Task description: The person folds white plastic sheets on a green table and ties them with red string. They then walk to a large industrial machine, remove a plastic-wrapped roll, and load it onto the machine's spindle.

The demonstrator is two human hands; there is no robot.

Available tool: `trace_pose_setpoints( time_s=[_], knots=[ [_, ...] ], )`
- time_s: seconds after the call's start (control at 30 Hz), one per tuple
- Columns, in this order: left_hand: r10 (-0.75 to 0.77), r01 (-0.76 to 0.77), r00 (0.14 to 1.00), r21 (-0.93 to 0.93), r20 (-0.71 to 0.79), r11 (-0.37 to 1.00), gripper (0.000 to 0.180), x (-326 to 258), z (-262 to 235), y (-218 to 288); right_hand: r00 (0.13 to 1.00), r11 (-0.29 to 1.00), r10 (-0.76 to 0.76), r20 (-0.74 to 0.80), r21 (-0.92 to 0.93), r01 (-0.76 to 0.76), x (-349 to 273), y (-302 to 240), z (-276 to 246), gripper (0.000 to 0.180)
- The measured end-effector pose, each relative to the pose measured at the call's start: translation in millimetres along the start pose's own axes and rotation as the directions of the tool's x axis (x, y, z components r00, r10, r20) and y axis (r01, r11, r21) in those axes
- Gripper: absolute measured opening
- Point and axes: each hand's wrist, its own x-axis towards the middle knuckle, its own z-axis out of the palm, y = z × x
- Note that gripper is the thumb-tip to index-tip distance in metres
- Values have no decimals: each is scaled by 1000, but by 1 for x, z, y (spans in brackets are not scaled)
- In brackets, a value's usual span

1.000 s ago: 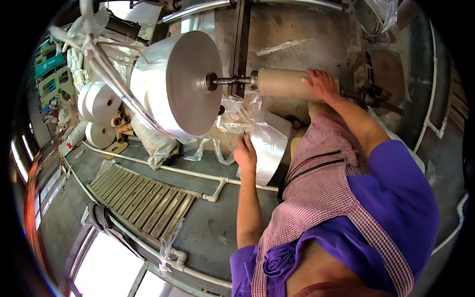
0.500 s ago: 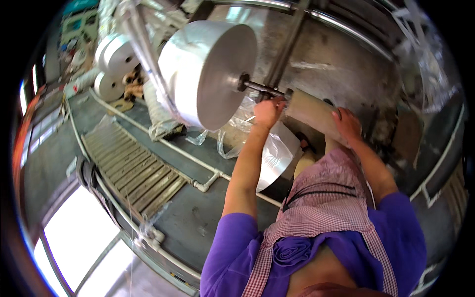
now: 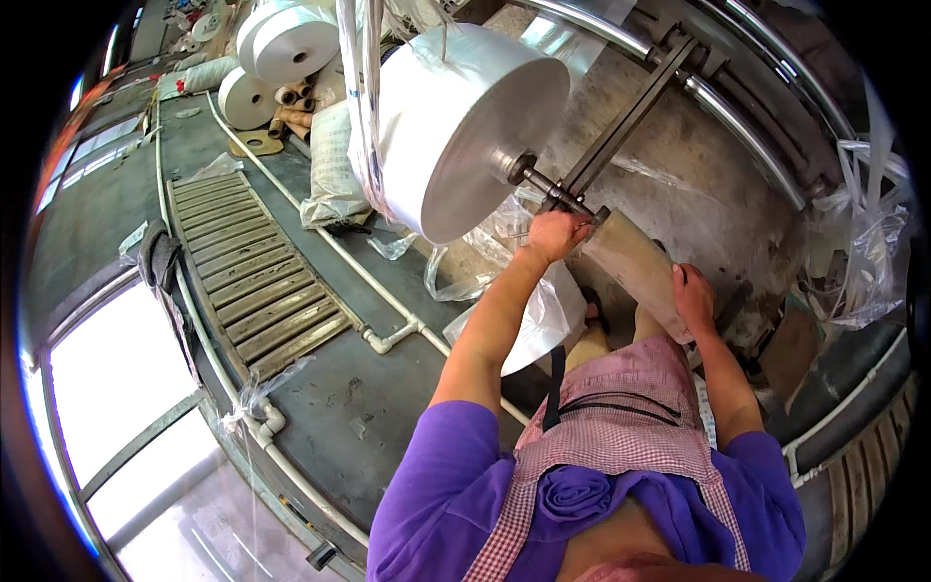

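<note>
A large roll of white plastic film (image 3: pixel 465 126) sits on a metal shaft (image 3: pixel 555 192). The shaft runs past a steel arm (image 3: pixel 630 116) toward a tan cardboard tube (image 3: pixel 635 267). My left hand (image 3: pixel 561 236) is closed beside the shaft's end, close to the tube's upper end. Its fingertips are partly hidden, so what they pinch cannot be made out. My right hand (image 3: pixel 692 297) wraps round the tube's lower end, fingers on top. The tube lies slanted in front of my apron (image 3: pixel 621 388).
Steel rollers (image 3: pixel 742 136) run along the back right. Loose clear film (image 3: pixel 853 262) hangs at the right. Further left lie white rolls (image 3: pixel 296 48), cardboard cores (image 3: pixel 294 107), a slatted wooden platform (image 3: pixel 252 272) and a white pipe rail (image 3: pixel 320 252).
My view has shifted, so the roll and shaft appear further right and the rollers show more. Both hands keep nearly the same places at the shaft's end and on the tube.
</note>
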Motion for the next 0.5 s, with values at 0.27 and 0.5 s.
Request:
trace_pose_setpoints(
  time_s=[0.27,0.5],
  knots=[
    [108,-108,994,2,19,994,26,12,-11,6,999,999,-26,34,-20,27,9,14,4,39],
    [180,-201,962,88,203,976,26,32,-10,3,998,998,-57,-7,-8,57,10,21,10,37]
  ],
)
